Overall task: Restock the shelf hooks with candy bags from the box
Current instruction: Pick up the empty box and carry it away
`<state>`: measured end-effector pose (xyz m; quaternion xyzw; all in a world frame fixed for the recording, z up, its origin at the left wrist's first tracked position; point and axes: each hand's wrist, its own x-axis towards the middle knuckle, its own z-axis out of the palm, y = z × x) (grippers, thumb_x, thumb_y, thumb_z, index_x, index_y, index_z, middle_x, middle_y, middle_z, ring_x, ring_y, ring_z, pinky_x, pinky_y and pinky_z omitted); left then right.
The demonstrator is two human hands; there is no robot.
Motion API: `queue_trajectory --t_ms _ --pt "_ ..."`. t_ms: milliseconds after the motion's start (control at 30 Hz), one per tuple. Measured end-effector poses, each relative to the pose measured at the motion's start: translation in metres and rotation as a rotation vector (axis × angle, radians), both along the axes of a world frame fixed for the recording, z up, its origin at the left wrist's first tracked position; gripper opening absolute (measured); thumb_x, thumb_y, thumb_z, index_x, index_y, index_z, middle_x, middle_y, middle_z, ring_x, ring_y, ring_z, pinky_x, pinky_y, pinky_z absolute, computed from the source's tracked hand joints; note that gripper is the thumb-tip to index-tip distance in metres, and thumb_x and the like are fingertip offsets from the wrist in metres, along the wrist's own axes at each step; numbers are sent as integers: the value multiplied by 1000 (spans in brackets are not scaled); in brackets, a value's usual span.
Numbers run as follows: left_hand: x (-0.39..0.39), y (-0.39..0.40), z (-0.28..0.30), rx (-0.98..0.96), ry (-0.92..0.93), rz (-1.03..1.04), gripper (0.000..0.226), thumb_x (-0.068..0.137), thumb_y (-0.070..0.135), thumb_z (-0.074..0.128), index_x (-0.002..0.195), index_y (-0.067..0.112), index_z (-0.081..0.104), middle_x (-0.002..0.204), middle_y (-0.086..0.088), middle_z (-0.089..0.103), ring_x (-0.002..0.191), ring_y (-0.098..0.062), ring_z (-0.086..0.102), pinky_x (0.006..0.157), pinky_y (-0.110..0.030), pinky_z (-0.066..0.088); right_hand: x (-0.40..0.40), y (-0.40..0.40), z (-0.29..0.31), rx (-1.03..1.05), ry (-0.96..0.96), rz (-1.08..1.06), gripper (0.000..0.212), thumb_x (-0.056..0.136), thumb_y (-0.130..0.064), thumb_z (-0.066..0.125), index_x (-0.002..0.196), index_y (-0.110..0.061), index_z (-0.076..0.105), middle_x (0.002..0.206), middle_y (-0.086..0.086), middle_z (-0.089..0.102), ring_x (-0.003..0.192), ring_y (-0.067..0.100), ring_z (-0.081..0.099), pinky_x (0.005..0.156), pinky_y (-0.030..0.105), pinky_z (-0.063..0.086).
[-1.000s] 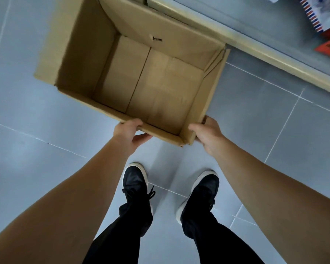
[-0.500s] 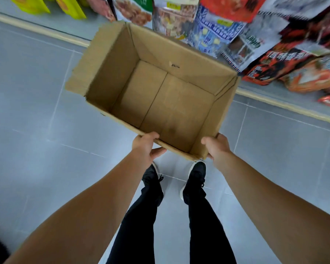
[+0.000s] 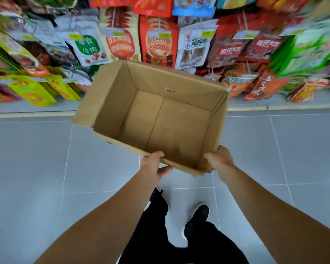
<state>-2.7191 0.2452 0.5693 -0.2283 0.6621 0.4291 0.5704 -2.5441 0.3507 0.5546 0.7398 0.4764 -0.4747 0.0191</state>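
Observation:
An open brown cardboard box (image 3: 171,86) hangs in the air in front of me, its inside bare with no bags in it. My left hand (image 3: 152,166) grips the near rim, thumb over the top edge and fingers under it. My right hand (image 3: 220,161) grips the near right corner of the box. Behind the box, rows of snack and candy bags (image 3: 158,42) hang on shelf hooks, red, white, green and yellow packs packed close together.
Grey tiled floor (image 3: 36,159) spreads below the box. A pale kick strip (image 3: 31,115) runs along the shelf base. My legs in black trousers and black shoes (image 3: 196,218) stand under my arms.
The box has been lifted from near the floor to chest height with both hands on the same grip. My view has risen, bringing the hanging bags into sight. My feet have shifted.

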Motion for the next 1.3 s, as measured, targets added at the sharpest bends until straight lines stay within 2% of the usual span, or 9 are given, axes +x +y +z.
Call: queue_trajectory --t_ms 100,300,500,667,800,933,1033,1133,1300 --pt "39 -2 28 23 12 -77 30 87 14 67 115 9 57 114 -11 55 67 -33 70 59 -33 61 48 -18 19 10 50 -80 34 74 -18 62 108 -15 63 99 9 69 94 33 66 87 48 57" --pt "144 -6 53 60 33 -253 35 87 10 68 118 3 56 125 -19 49 82 -36 62 71 -43 62 170 -58 40 28 114 -259 29 77 -18 64 106 -14 62 100 9 68 95 31 64 88 49 57" --pt "281 4 72 124 44 -446 34 86 9 69 116 -1 56 120 -21 49 98 -39 57 68 -45 61 316 -90 60 74 158 -469 29 80 -16 64 108 -11 60 98 10 67 91 29 65 86 49 58" --pt "394 30 82 173 15 -621 35 86 8 67 118 -2 55 120 -21 50 90 -39 60 60 -42 61 427 -103 69 102 181 -660 24 89 -16 61 112 -12 56 95 7 66 88 25 63 89 48 58" --pt "480 68 76 172 0 -753 38 85 6 68 119 -2 54 120 -21 49 89 -40 58 71 -49 59 506 -101 69 138 155 -801 22 88 -14 59 109 -11 56 90 5 64 84 23 63 87 47 59" --pt "563 112 64 141 -30 -862 36 84 3 67 117 -1 54 117 -22 50 91 -41 58 74 -54 59 577 -88 61 143 128 -944 14 85 -11 59 98 -10 58 81 6 64 77 22 63 82 45 59" --pt "618 148 56 116 -51 -935 35 86 2 67 118 -1 53 111 -22 52 83 -39 56 66 -52 57 622 -69 54 147 124 -1046 14 79 -11 61 93 -7 61 73 9 68 74 25 67 78 45 61" --pt "677 190 53 80 -53 -1031 35 86 2 66 118 0 53 114 -22 53 82 -38 56 67 -51 57 671 -43 50 122 115 -1155 15 77 -12 63 92 -11 61 86 11 68 83 29 68 79 46 61" --pt "782 255 57 44 -60 -1187 33 86 2 66 116 0 53 113 -21 53 81 -35 56 78 -53 57 752 -4 53 111 88 -1314 8 82 -11 60 90 -12 59 89 9 65 85 27 64 74 40 59"
